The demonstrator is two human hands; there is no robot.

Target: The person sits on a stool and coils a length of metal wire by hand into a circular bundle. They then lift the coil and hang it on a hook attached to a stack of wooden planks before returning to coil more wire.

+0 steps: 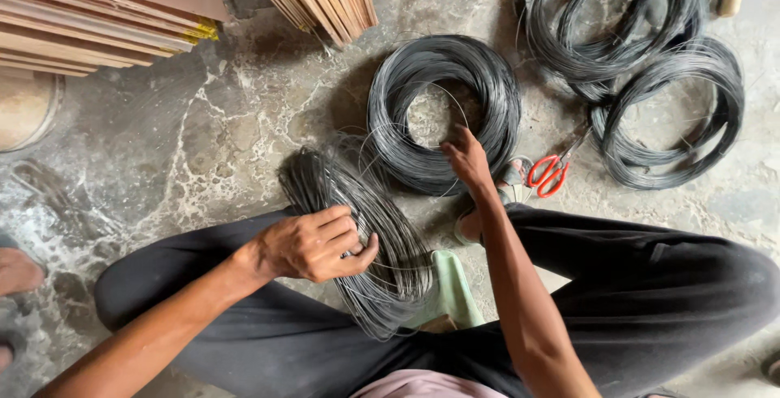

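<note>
The left hand point(313, 245) grips a bundle of cut dark wire point(357, 235) running lengthwise across the lap; the right hand point(467, 157), fingers pinched on a strand, reaches ahead to the round black wire coil point(443, 114) on the floor.

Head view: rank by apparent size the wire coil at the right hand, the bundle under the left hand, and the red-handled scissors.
1. Wire coil
2. Bundle, close to it; nearer the camera, so unsure
3. Scissors, clearly smallest

No packages, signs or screens show anywhere on the floor point(244, 122). The nearest thing to a label is a small yellow tag or strap point(203, 32) on the edge of the stacked boards point(89, 20) at the top left corner; its surface is too small to tell.
</note>
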